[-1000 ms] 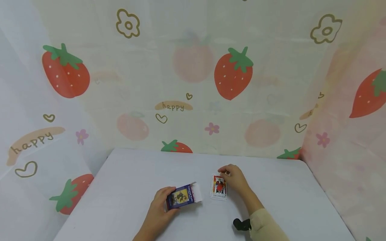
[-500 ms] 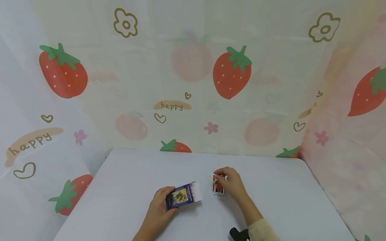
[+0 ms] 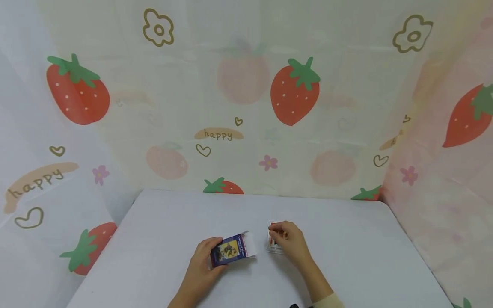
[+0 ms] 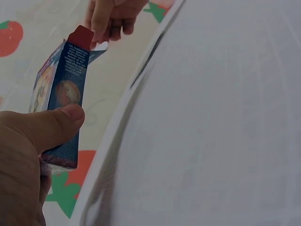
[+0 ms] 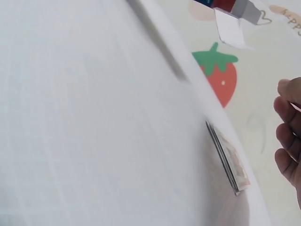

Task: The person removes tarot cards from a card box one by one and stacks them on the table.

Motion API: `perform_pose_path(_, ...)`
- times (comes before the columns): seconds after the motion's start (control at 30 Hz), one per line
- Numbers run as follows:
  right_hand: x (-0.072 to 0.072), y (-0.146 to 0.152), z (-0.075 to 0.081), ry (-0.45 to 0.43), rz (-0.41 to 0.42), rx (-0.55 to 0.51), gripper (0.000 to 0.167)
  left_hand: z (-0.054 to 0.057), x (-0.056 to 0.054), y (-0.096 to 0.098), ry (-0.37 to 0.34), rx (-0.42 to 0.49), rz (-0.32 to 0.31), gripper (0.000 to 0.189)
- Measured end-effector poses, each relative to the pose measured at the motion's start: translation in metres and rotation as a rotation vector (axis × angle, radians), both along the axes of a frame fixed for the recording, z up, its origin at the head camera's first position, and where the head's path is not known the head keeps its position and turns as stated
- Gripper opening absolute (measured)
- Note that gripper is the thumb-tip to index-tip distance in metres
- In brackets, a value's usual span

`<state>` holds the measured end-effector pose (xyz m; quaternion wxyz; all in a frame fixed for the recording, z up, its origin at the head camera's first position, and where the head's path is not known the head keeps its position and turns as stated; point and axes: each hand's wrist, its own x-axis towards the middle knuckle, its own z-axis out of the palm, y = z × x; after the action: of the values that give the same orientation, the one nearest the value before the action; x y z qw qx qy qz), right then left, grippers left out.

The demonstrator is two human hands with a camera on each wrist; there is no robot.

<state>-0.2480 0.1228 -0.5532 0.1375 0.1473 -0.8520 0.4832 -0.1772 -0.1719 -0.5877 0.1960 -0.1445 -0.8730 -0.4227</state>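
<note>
My left hand (image 3: pixel 201 263) grips a dark blue tarot card box (image 3: pixel 228 251) by its closed end, with the thumb along a narrow side. A picture on yellow shows on its front. The box's open end, with flaps out, points right; in the left wrist view a red flap (image 4: pixel 81 37) stands up. To the right of the box a small stack of tarot cards (image 3: pixel 271 244) lies face up on the table. My right hand (image 3: pixel 291 243) hovers over the stack with fingers bent and nothing visible between them; the right wrist view shows it apart from the cards (image 5: pixel 229 157).
The white table (image 3: pixel 185 214) extends around both hands. Behind it hangs a cloth backdrop (image 3: pixel 185 107) with strawberries and flowers, and similar cloth panels stand at the left and right. A black object (image 3: pixel 294 306) near the right sleeve is mostly cut off by the bottom edge.
My right hand has shifted left and slightly down, covering more of the top card. The black object near the sleeve has dropped nearly out of view. The left hand and box stay almost still.
</note>
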Motion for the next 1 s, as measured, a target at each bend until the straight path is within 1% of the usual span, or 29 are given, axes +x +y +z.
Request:
perform_pose_path(0.2, 0.01, -0.007, -0.002, 0.0, 0.026, -0.045, 0.011, -0.001, -0.001, -0.002, 0.019, 0.013, -0.007, 0.081)
perform_pose_path(0.37, 0.015, -0.009, -0.007, -0.017, 0.024, -0.065, 0.012, -0.002, -0.001, -0.001, 0.005, 0.016, -0.001, 0.082)
perform_pose_path(0.57, 0.02, -0.012, -0.007, -0.075, 0.046, -0.111, 0.011, 0.0, 0.0, -0.001, -0.007, 0.018, -0.001, 0.081)
perform_pose_path(0.7, 0.025, -0.017, -0.008, -0.109, 0.054, -0.121, 0.011, 0.002, 0.001, -0.001, -0.005, 0.013, -0.002, 0.081)
perform_pose_path(0.87, 0.032, -0.024, -0.009, -0.112, 0.076, -0.116, 0.012, 0.003, 0.002, 0.0, -0.021, 0.017, 0.005, 0.081)
perform_pose_path(1.0, 0.037, -0.028, -0.01, -0.118, 0.077, -0.103, 0.011, 0.003, 0.003, 0.0, -0.037, 0.022, 0.006, 0.081)
